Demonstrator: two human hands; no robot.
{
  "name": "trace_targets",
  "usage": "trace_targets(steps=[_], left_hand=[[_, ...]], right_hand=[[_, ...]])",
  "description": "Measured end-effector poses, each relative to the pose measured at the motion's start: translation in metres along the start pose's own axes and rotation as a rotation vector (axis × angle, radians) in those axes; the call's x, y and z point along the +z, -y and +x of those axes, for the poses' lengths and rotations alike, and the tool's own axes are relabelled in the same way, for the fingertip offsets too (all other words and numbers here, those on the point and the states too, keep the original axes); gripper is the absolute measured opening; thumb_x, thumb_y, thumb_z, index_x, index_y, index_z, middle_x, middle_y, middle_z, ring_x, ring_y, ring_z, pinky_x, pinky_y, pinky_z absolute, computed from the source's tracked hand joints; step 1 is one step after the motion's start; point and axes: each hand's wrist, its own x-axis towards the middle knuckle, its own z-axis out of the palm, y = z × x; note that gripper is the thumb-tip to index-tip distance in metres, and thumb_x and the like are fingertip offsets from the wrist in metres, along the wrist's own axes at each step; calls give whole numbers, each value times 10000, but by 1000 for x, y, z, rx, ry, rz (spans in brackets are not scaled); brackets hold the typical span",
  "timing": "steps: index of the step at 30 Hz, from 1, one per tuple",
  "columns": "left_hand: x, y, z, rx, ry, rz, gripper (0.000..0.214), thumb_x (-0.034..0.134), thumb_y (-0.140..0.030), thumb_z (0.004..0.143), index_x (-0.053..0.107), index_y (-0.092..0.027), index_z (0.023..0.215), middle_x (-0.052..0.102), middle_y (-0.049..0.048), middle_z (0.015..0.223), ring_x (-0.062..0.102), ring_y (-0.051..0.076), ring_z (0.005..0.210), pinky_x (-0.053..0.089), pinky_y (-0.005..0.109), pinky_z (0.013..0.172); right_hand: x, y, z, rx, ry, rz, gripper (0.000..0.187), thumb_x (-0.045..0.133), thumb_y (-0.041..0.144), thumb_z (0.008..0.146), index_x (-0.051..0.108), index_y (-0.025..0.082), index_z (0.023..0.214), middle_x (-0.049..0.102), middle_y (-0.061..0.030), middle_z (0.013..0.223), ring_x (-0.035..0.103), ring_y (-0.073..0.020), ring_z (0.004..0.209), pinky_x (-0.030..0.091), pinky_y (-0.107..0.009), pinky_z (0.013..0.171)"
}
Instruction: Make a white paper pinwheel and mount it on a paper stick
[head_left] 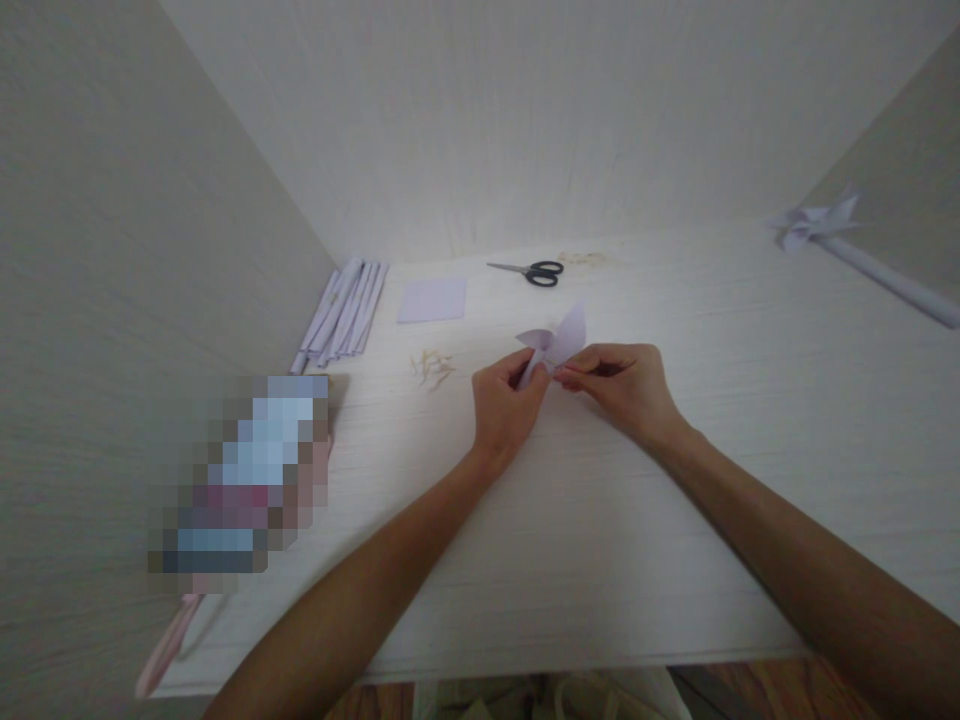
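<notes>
Over the middle of the white table, my left hand (506, 405) is closed on a pale lilac paper pinwheel (571, 328), whose curled blades stick up above the fingers. From the other side, my right hand (626, 385) pinches close to the pinwheel's centre with thumb and forefinger. Whatever lies between those right fingertips is too small to make out. Left of my hands is a small heap of thin, pale sticks or strips (433, 367). Behind them lie a square of lilac paper (432, 300) and black-handled scissors (536, 272).
Several rolled paper tubes (341, 312) lie at the back left. A finished-looking pinwheel on a paper stick (885, 268) rests by the right wall. More pale bits (585, 259) lie beside the scissors. A blurred-out object (255, 470) stands along the left wall.
</notes>
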Motion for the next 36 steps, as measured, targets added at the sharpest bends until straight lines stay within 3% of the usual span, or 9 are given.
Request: trace_targets(steps=[4,8,15,21,30,36], left_hand=[[-1,1,1,14,-15,14,146,455,-205,706,525,-148,591,455,-41,558,390,69,532,327,195,523],[-1,1,2,9,-33,-15,144,457,-200,701,530,-148,587,462,-38,557,401,71,533,335,193,523],[1,1,3,-19,-34,-124,128,467,-195,689,550,-145,606,476,-32,562,438,79,560,364,197,558],[1,-1,2,-20,-10,-126,123,465,-199,695,524,-151,598,451,-38,569,401,69,543,339,192,537],[1,-1,3,-9,-20,-68,131,458,-213,707,517,-157,604,414,-40,567,363,70,539,319,195,531],[1,-1,3,-15,-22,-67,132,470,-216,700,492,-160,582,380,-47,549,348,67,528,301,194,516]], right_hand=[[-3,-1,1,-52,45,48,179,712,307,559,653,144,603,659,-41,612,605,-145,548,516,-266,526],[-5,-2,1,-97,87,32,122,648,275,650,666,156,671,674,-43,671,627,-157,605,535,-284,579],[-7,-2,0,-252,44,-365,137,530,223,765,644,148,765,659,-37,639,606,-133,549,485,-242,532],[-3,2,-2,-405,0,-694,203,484,268,804,598,149,686,625,-37,615,562,-128,544,400,-230,516],[2,3,-6,-433,-67,-710,141,483,219,796,577,152,716,617,-38,654,544,-126,570,383,-223,542],[5,5,-7,-377,-43,-766,222,448,243,816,566,145,657,618,-54,635,540,-139,559,364,-239,530]])
